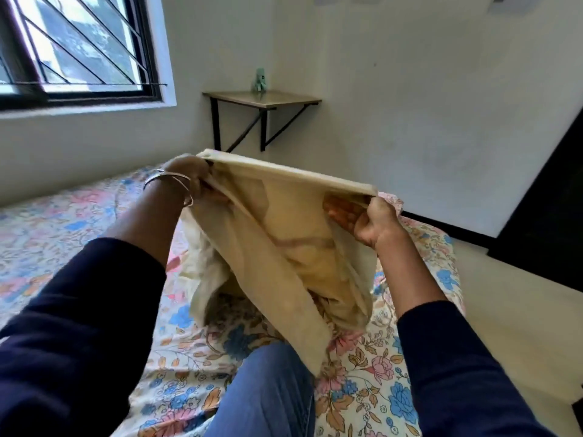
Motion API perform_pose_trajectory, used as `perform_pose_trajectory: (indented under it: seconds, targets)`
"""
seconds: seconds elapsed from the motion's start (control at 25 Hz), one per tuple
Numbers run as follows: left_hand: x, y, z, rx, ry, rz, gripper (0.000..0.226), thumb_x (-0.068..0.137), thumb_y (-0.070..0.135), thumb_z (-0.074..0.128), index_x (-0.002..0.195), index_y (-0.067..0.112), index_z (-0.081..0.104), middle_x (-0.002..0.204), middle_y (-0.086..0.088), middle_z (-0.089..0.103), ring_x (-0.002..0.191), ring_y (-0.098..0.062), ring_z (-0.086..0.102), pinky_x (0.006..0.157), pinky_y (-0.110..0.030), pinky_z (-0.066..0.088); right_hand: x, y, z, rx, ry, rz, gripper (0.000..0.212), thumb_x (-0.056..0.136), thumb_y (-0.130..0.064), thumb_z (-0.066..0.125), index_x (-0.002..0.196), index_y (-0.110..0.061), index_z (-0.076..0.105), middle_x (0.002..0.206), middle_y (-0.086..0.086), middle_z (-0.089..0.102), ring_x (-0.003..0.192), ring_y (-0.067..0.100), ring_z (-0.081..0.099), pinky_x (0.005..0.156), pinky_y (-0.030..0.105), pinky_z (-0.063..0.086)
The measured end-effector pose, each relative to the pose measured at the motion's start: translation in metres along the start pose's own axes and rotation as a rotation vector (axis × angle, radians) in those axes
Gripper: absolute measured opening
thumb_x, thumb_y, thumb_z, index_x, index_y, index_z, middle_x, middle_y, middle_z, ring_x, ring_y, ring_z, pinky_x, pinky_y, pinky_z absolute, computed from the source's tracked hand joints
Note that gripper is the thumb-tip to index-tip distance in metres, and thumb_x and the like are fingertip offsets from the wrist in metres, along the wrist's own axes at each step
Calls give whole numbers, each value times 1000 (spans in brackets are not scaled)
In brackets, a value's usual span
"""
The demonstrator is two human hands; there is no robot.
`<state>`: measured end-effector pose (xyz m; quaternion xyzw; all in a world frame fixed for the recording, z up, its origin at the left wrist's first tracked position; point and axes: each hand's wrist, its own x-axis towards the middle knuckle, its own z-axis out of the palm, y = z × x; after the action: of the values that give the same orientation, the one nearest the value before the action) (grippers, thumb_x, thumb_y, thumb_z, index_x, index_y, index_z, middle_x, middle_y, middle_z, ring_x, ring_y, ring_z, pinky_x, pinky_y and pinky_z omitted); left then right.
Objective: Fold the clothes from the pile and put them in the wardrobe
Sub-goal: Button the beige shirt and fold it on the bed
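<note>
A cream-yellow garment (pixel 284 247) hangs in the air over the bed, stretched by its top hem between both hands. My left hand (pixel 189 175), with bangles on the wrist, grips the hem's left end. My right hand (pixel 375 222) grips the right end, fingers curled round the cloth. The garment's lower part droops in loose folds and touches the floral bedsheet (pixel 372 383). No pile of clothes and no wardrobe show in this view.
A knee in blue jeans (pixel 271 392) rests on the bed below the garment. A wall-mounted shelf (pixel 262 100) with a small green object stands in the far corner. A barred window (pixel 79 48) is at the upper left. A dark panel (pixel 549 197) borders the right.
</note>
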<state>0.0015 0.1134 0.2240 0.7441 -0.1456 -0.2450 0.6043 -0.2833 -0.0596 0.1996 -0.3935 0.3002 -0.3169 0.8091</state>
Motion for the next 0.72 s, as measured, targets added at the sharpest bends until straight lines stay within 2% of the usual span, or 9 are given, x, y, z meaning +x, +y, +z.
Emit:
perform_pose_trajectory:
  seconds: [0.08, 0.16, 0.2, 0.28, 0.4, 0.48, 0.56, 0.64, 0.72]
  targets:
    - [-18, 24, -4, 13, 114, 320, 22, 90, -4, 49, 100, 11, 62, 90, -3, 57, 77, -9, 53, 62, -11, 50, 5, -11, 20, 152, -31, -166, 42, 105, -31, 28, 99, -6, 61, 87, 19, 65, 78, 35, 65, 57, 51, 58]
    - [-31, 40, -12, -120, 441, 653, 47, 88, 14, 48, 132, 28, 55, 116, 4, 58, 100, -8, 54, 90, -11, 41, 3, -23, 31, 195, -75, -348, 35, 103, -31, 31, 107, -14, 61, 98, 15, 62, 93, 31, 60, 72, 55, 56]
    - [-34, 41, -18, -109, 586, 817, 50, 87, 22, 44, 135, 35, 50, 128, 2, 53, 116, -9, 49, 103, -14, 32, 2, -28, 33, 241, -111, -434, 34, 103, -31, 32, 117, -17, 59, 109, 13, 62, 101, 29, 58, 77, 54, 54]
    - [-34, 31, -26, 41, 705, 1027, 48, 87, 23, 40, 133, 30, 54, 131, -3, 54, 124, -15, 46, 111, -24, 28, 1, -32, 30, 291, -118, -547, 36, 104, -31, 33, 134, -23, 51, 129, 7, 59, 113, 23, 57, 82, 50, 53]
    - [-40, -5, -27, 480, 825, 847, 43, 83, 17, 44, 121, 22, 62, 118, -20, 62, 118, -39, 47, 107, -45, 29, 4, -10, 14, 139, 27, -471, 34, 103, -27, 39, 134, -23, 54, 120, 3, 64, 107, 25, 59, 77, 50, 55]
    - [-40, -44, -26, 672, 828, 595, 29, 79, 21, 50, 102, 15, 68, 101, -22, 66, 103, -43, 56, 94, -49, 41, 6, 17, 0, -15, 155, -197, 26, 102, -24, 41, 115, -15, 61, 100, 8, 64, 93, 30, 58, 77, 56, 55]
    - [-39, -73, -24, 697, 768, 332, 22, 78, 25, 61, 90, 7, 67, 94, -22, 68, 92, -42, 64, 82, -45, 48, 2, 38, -15, -98, 251, 91, 26, 102, -20, 35, 97, -8, 57, 92, 15, 61, 83, 35, 58, 83, 63, 51]
    - [-36, -92, -27, 704, 653, 127, 31, 76, 33, 70, 90, 6, 68, 99, -23, 67, 94, -42, 65, 79, -42, 50, 8, 46, -29, -125, 292, 170, 33, 103, -19, 33, 90, -1, 57, 79, 21, 67, 68, 35, 66, 61, 51, 60]
    - [-26, -98, -36, 736, 546, 40, 40, 77, 44, 74, 92, 7, 68, 102, -23, 66, 97, -41, 64, 77, -38, 49, 21, 42, -30, -55, 274, 120, 40, 103, -16, 29, 82, 0, 58, 54, 16, 65, 45, 24, 65, 39, 34, 55]
